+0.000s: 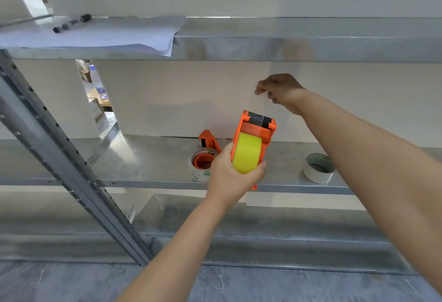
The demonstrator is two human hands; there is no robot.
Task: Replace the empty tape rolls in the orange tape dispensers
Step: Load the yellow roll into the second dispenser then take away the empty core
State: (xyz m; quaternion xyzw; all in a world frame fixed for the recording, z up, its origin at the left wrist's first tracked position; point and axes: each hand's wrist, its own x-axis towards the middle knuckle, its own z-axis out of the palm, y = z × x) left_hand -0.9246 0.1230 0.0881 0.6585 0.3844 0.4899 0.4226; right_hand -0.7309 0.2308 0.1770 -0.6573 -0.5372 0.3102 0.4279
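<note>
L hand [229,172] grips orange dispenser [257,131] w/ yellow roll [247,152].

We face a metal rack [71,158] with steel shelves. On the top shelf [287,45] lie papers [107,38] overhanging the front edge, with a dark marker [71,23] on them. On the middle shelf [155,160] we see a second orange dispenser [206,155] lying on its side and, well to its right, a white tape roll [318,168].
</note>
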